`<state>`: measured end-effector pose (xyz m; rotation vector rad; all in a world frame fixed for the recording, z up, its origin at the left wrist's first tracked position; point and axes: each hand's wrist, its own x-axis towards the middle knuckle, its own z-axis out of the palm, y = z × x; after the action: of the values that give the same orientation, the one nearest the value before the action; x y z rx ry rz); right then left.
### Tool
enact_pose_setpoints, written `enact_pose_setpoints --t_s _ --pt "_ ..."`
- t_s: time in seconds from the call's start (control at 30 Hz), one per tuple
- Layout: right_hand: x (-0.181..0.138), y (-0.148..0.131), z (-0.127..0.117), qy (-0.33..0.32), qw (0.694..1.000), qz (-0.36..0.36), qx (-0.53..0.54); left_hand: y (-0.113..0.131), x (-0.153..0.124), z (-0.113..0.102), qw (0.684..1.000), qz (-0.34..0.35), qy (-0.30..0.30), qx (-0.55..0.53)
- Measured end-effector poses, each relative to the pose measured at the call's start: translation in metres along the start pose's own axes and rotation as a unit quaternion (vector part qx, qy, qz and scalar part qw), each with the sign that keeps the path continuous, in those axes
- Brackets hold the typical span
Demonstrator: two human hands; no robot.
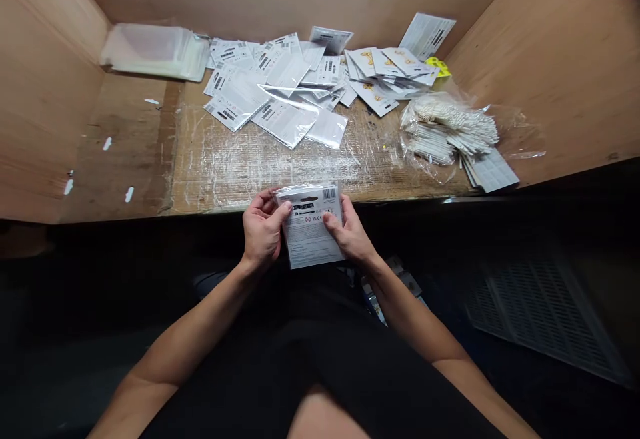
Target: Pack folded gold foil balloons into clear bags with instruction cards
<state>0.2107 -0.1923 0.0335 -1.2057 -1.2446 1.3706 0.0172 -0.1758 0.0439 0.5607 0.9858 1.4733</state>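
Observation:
Both my hands hold one white printed packet [311, 229] in a clear sleeve, just in front of the bench's near edge. My left hand [261, 231] grips its left side with the thumb on the face. My right hand [350, 233] pinches its right side, fingers curled over the front. The packet's barcode side faces up.
A wooden bench [210, 165] covered in clear film is boxed in by plywood walls. Several white packets [280, 85] lie heaped at the back, cards with yellow print [387, 69] to the right, a bag of white sticks [450, 129] further right, and clear sleeves [155, 51] at back left.

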Motion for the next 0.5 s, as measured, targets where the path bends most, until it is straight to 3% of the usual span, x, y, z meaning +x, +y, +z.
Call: enact_pose_setpoints --t_s 0.13,0.27,0.5 --pt "0.003 0.003 0.011 0.062 0.993 -0.064 -0.078 -0.01 0.002 0.006 0.999 -0.005 0.037 -0.007" --pt "0.007 0.008 0.017 0.075 0.995 -0.038 -0.062 -0.014 0.005 0.003 0.999 -0.011 0.048 0.017" --pt "0.016 0.003 0.013 -0.03 0.993 0.063 0.092 0.007 0.012 -0.01 0.997 -0.069 -0.016 0.014"
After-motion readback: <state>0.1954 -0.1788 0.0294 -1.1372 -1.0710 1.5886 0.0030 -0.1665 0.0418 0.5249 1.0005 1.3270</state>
